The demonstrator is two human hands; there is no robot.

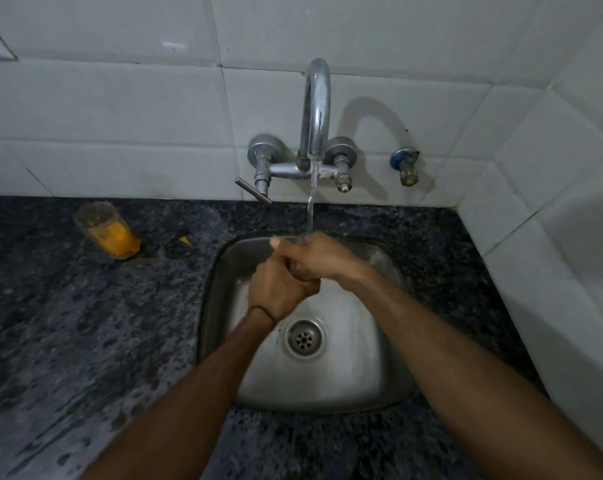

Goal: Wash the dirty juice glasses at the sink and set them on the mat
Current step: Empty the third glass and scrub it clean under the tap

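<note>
Risk first: the wet held glass (297, 268) could slip and strike the steel sink (362, 358). I see only slivers of it, so how firm the grip is remains my guess. Left hand (279, 292) and right hand (324, 261) are pressed together, both curled round it under the tap (317, 109) stream, over the basin's far half. Its contents: can't tell. Dirty glass (106, 230) stands far left on the counter (85, 341), well apart from the sink, orange juice pooled at its bottom. Mat not in view.

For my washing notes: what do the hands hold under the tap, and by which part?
The left hand and right hand both curl around what seems a glass, mostly hidden; which part cannot be told.
</note>
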